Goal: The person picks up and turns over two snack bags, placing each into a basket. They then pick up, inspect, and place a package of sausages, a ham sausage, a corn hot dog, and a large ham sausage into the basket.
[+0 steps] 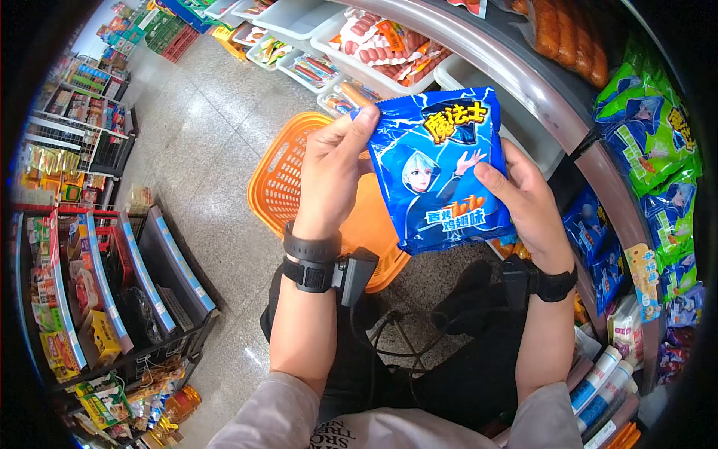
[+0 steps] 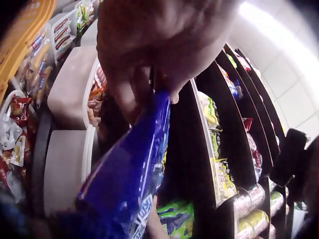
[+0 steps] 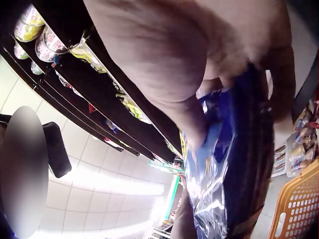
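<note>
A blue snack bag (image 1: 441, 179) with a hooded cartoon figure is held up, front facing the head camera. The left hand (image 1: 334, 168) pinches its upper left corner between thumb and fingers. At its right edge the right hand (image 1: 527, 206) grips it, thumb on the front and fingers behind. In the left wrist view the bag (image 2: 129, 164) hangs edge-on from the left hand (image 2: 159, 45). The right wrist view shows the right hand (image 3: 194, 64) round the bag's (image 3: 214, 164) side.
An orange basket (image 1: 280, 176) stands on the floor behind the bag. White bins (image 1: 329, 45) of packaged sausages line the top. Green and blue bags (image 1: 643, 135) hang at the right beside a curved shelf edge (image 1: 606, 176). Shelves of packets (image 1: 112, 284) stand at the left.
</note>
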`<state>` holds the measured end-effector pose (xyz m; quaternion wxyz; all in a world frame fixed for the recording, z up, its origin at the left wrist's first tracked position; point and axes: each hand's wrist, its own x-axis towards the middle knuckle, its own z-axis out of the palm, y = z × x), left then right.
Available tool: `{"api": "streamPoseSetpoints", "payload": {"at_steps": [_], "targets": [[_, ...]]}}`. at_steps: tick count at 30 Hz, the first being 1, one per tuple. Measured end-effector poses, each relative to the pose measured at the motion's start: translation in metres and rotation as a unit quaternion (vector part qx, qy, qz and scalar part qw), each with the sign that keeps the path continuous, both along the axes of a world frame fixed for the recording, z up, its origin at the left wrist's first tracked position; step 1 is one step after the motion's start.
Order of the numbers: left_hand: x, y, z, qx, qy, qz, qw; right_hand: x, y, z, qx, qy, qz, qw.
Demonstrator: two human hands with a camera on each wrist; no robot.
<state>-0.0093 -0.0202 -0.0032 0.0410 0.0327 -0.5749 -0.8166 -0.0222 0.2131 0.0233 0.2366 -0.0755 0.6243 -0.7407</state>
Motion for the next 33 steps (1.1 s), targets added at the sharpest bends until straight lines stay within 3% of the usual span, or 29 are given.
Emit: {"api": "streamPoseSetpoints", "payload": {"at_steps": [5,7,14,17,21,23,25,27,29,30,32,33], "targets": [[-0.005,-0.009,0.003,0.092,-0.003,0.065,0.994,0.001,0.006,-0.006,0.029,0.057,0.04,0.997],[-0.006,-0.012,0.003,0.098,-0.018,0.082,0.992,-0.001,0.009,-0.007,0.058,-0.031,0.089,0.994],[-0.006,-0.014,0.001,0.109,-0.014,0.104,0.988,-0.003,0.01,-0.006,0.064,-0.025,0.101,0.993],[-0.005,-0.014,0.004,0.121,-0.022,0.077,0.989,-0.002,0.008,-0.006,0.038,-0.033,0.074,0.996],[0.003,-0.003,0.015,0.06,0.001,-0.03,0.998,0.0,0.006,-0.009,0.02,-0.002,0.043,0.999],[0.001,0.001,0.006,-0.043,0.057,-0.024,0.997,-0.002,0.005,-0.011,0.023,0.006,0.036,0.999],[-0.001,-0.001,0.009,-0.043,0.059,-0.043,0.996,-0.002,0.004,-0.01,0.007,0.014,0.026,1.0],[0.0,0.002,0.015,0.003,-0.018,-0.048,0.999,0.001,0.001,-0.013,-0.007,0.023,0.013,1.0],[0.001,0.002,0.006,-0.004,-0.022,-0.033,0.999,0.007,-0.009,-0.021,0.037,0.139,-0.12,0.982],[0.001,0.002,0.002,0.023,-0.074,-0.042,0.996,0.008,-0.011,-0.02,0.101,0.287,-0.126,0.944],[0.008,0.008,-0.004,0.05,-0.141,-0.067,0.986,0.006,-0.016,-0.015,0.12,0.355,-0.086,0.923],[0.009,0.01,-0.003,0.051,-0.14,-0.071,0.986,0.008,-0.02,-0.012,0.146,0.436,-0.08,0.884]]}}
